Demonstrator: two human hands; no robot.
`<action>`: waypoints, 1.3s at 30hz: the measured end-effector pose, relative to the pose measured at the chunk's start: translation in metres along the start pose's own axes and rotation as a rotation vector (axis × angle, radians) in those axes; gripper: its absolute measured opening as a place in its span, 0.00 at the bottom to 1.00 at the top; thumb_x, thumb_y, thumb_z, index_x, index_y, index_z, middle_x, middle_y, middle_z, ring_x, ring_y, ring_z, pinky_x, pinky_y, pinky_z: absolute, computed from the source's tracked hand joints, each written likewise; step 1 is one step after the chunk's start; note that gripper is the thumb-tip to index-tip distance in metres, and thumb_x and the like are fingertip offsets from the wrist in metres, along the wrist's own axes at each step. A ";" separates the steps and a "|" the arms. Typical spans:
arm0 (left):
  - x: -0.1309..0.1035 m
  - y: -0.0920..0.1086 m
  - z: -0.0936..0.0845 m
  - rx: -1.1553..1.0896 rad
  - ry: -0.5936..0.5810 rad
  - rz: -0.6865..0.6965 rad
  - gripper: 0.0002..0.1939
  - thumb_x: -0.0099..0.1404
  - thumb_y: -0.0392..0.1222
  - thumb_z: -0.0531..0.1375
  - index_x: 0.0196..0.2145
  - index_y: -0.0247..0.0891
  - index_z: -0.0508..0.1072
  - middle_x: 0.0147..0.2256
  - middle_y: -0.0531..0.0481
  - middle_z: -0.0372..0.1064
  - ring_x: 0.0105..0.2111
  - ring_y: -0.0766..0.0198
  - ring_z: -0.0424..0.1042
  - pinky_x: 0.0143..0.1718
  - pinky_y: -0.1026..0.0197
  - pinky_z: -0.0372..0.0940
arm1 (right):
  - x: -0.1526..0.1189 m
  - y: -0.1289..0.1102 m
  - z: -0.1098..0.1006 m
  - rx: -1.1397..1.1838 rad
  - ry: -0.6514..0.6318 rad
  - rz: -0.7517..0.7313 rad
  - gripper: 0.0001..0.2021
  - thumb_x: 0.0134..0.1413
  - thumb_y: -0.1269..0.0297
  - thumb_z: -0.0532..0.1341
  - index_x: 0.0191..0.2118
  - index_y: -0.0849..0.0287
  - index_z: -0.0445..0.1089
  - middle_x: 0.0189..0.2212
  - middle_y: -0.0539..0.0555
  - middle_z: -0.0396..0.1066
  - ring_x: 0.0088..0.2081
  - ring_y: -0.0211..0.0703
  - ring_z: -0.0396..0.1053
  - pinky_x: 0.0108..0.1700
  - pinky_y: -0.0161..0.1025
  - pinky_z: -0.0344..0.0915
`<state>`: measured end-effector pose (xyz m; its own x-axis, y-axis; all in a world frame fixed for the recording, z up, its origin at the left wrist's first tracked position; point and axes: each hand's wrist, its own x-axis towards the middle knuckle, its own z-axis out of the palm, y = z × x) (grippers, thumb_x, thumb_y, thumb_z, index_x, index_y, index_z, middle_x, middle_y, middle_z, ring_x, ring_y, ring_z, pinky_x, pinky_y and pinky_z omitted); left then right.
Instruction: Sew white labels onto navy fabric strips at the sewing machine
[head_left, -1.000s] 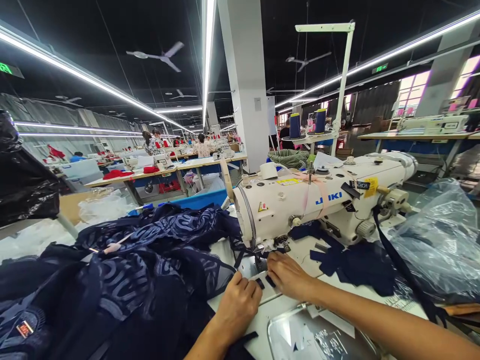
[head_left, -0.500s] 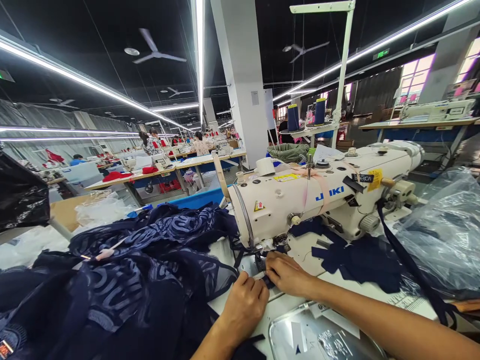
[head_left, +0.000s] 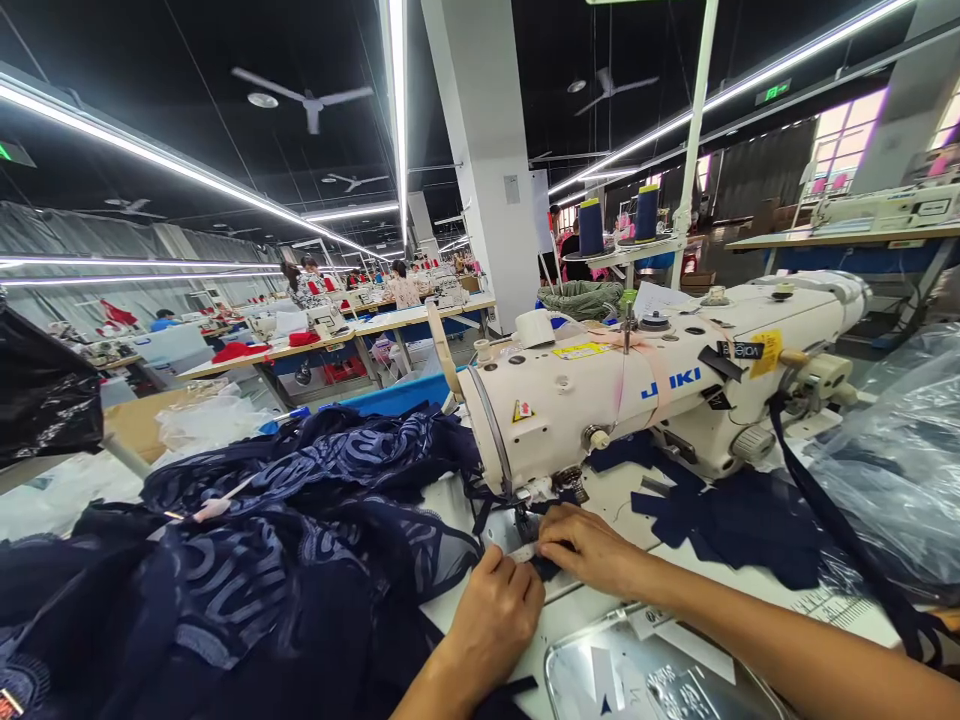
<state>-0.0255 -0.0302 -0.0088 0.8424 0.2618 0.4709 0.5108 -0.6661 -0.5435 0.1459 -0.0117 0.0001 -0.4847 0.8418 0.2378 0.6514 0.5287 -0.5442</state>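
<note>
My left hand [head_left: 499,612] is closed in a pinch just in front of the needle area of a white JUKI sewing machine [head_left: 574,400]. Between its fingertips and my right hand runs a short pale strip [head_left: 523,552]. My right hand [head_left: 589,548] is curled beside the presser foot [head_left: 523,520], thumb and fingers pinched on a bit of navy fabric [head_left: 551,568], most of which it covers. A large heap of navy patterned garments [head_left: 247,570] lies left of the hands, its edge reaching the machine bed.
Cut navy pieces [head_left: 739,525] lie under the machine arm. Clear plastic bags [head_left: 900,450] are at right, with a navy strap [head_left: 825,530] hanging in front. A metal cover plate [head_left: 652,670] is set in the table. Navy thread cones [head_left: 591,228] stand behind; a black bag [head_left: 45,385] is at left.
The view has shifted slightly, moving the machine rightward in the picture. Both hands stay by the needle; my right fingertips sit slightly lower, and more of the pale strip shows.
</note>
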 end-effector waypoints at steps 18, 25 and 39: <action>-0.012 -0.013 -0.010 -0.385 -0.061 -0.098 0.09 0.58 0.27 0.51 0.27 0.37 0.66 0.36 0.51 0.70 0.41 0.65 0.66 0.48 0.57 0.57 | -0.003 0.007 -0.007 -0.729 -0.103 -0.660 0.09 0.52 0.77 0.53 0.39 0.67 0.66 0.35 0.59 0.66 0.37 0.45 0.62 0.34 0.38 0.62; 0.007 0.005 0.015 -0.282 -0.059 -0.233 0.10 0.54 0.23 0.51 0.27 0.36 0.67 0.31 0.49 0.71 0.33 0.63 0.70 0.43 0.57 0.63 | 0.009 0.023 -0.015 -0.647 -0.085 -0.626 0.15 0.51 0.79 0.50 0.45 0.68 0.65 0.42 0.62 0.67 0.45 0.45 0.63 0.42 0.38 0.63; 0.010 0.009 0.026 -0.289 -0.002 -0.311 0.16 0.46 0.20 0.49 0.28 0.36 0.66 0.30 0.48 0.71 0.32 0.63 0.70 0.41 0.59 0.65 | 0.009 0.037 -0.013 -0.569 -0.102 -0.565 0.22 0.48 0.81 0.48 0.51 0.71 0.61 0.47 0.67 0.64 0.46 0.49 0.65 0.40 0.42 0.66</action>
<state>-0.0082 -0.0153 -0.0276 0.6560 0.4827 0.5802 0.6722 -0.7233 -0.1583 0.1731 0.0170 -0.0074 -0.8624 0.4312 0.2651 0.4762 0.8687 0.1361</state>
